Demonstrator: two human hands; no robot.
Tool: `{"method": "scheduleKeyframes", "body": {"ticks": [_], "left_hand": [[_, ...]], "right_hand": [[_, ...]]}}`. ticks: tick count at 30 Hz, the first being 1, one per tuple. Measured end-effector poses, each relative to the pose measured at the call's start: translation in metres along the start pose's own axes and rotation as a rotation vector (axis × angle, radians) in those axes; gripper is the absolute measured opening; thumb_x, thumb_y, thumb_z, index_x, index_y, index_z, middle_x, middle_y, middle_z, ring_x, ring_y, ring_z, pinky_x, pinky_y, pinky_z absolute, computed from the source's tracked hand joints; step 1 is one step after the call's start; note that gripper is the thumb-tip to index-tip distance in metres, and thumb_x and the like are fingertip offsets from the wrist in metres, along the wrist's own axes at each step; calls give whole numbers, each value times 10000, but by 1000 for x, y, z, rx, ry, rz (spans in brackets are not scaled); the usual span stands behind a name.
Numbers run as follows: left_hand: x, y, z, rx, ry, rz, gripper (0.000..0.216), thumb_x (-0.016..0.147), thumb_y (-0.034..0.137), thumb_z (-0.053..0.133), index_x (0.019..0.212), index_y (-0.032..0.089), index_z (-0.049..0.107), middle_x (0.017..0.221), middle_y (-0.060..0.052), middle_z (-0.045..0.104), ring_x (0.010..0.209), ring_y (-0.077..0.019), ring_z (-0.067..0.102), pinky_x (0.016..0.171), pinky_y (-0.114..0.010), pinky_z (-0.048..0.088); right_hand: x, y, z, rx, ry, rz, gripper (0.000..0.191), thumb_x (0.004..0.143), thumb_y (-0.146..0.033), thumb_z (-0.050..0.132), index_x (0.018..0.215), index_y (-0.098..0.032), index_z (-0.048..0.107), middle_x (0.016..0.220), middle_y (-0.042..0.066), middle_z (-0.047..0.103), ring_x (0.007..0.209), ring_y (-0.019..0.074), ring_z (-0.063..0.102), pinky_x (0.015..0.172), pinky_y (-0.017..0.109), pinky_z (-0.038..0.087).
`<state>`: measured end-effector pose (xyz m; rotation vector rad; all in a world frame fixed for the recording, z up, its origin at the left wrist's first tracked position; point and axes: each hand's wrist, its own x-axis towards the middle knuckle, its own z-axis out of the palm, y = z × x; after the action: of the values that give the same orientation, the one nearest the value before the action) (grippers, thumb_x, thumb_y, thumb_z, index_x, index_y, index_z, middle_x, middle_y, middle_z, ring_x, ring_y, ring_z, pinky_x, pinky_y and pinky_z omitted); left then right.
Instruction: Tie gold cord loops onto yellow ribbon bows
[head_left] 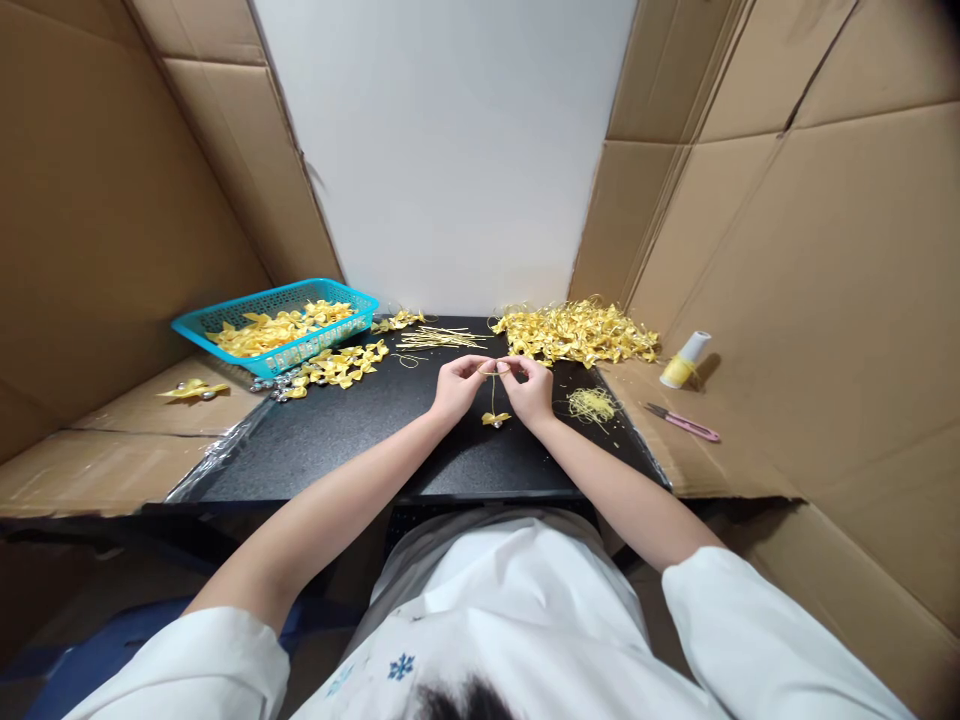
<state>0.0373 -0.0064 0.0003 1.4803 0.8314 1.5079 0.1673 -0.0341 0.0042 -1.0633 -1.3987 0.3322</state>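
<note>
My left hand (459,386) and my right hand (529,388) meet over the black tabletop (330,440), thumbs and forefingers pinched close together. Between them they hold a thin yellow cord (493,390), part of it looped at the fingertips. A yellow ribbon bow (496,419) with a small silvery bead or bell hangs from the cord below the hands. Beyond my left hand lies a row of straight yellow cords (442,338). A tangle of cord scraps (592,405) is to the right of my right hand.
A turquoise basket (277,290) of yellow bows stands at the left, with loose bows (341,366) and silvery bells (279,384) before it. A heap of corded bows (577,332) sits at the back right. Farther right are a cone spool (685,360) and pink-handled snips (684,423). Cardboard walls (810,250) flank the table.
</note>
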Motion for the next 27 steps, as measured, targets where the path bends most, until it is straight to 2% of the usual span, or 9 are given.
{"method": "scheduleKeyframes", "body": {"ticks": [7,16,23,27], "left_hand": [[0,1,0,11,24,3,324,617,479,801,726,179,748,700,-33,708,625,-141,575,630,-262,458],[1,-1,-1,58,0,26,305,660,461,772,734,166,744,658,-28,681,586,-130,538,588,-251,422],[1,-7,-4,294,-10,56,283,722,422,694,747,142,728,673,-28,691,597,-130,553,597,-243,417],[-2,-6,-4,424,-33,38,241,748,355,657,781,130,735,674,-33,690,614,-130,567,603,-236,416]], "right_hand": [[0,1,0,-42,22,-24,206,805,-377,576,718,-214,668,692,25,658,664,175,573,711,306,463],[1,6,1,-67,8,6,226,794,-387,584,740,-197,693,703,38,680,640,173,564,677,306,462],[4,13,0,-178,-87,-15,218,800,-340,580,753,-172,711,707,43,701,628,169,582,659,294,443],[6,18,-2,-276,-148,25,197,815,-308,572,762,-171,704,729,49,704,671,183,604,696,306,435]]}}
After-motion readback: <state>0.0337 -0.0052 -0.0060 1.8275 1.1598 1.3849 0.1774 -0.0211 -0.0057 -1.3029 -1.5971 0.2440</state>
